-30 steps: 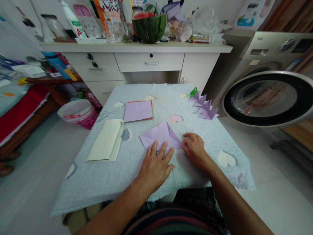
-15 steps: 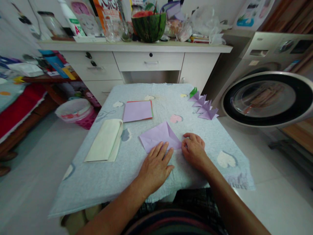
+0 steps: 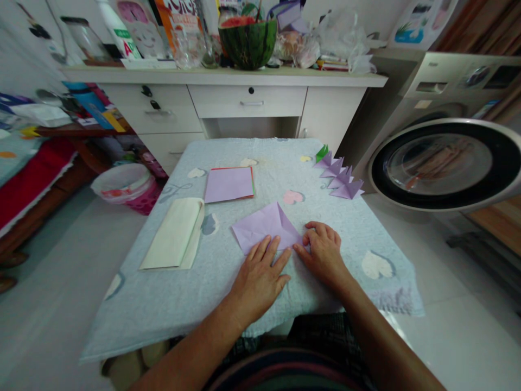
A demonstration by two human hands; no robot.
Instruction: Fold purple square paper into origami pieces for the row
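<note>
A lilac paper sheet, partly folded into a point, lies on the table's pale blue cloth. My left hand rests flat on the sheet's near edge with its fingers stretched out. My right hand has its fingers curled and presses the sheet's right corner with the fingertips. A stack of square coloured paper, lilac on top, lies farther back. A row of folded lilac paper shapes with one green one sits at the table's far right.
A folded cream cloth or paper lies at the left of the table. Behind stands a white desk with a cut watermelon and clutter. An open washing machine door is at the right, a pink bin at the left.
My right hand has slid a little left along the sheet's near edge toward my left hand. My left hand has barely shifted.
</note>
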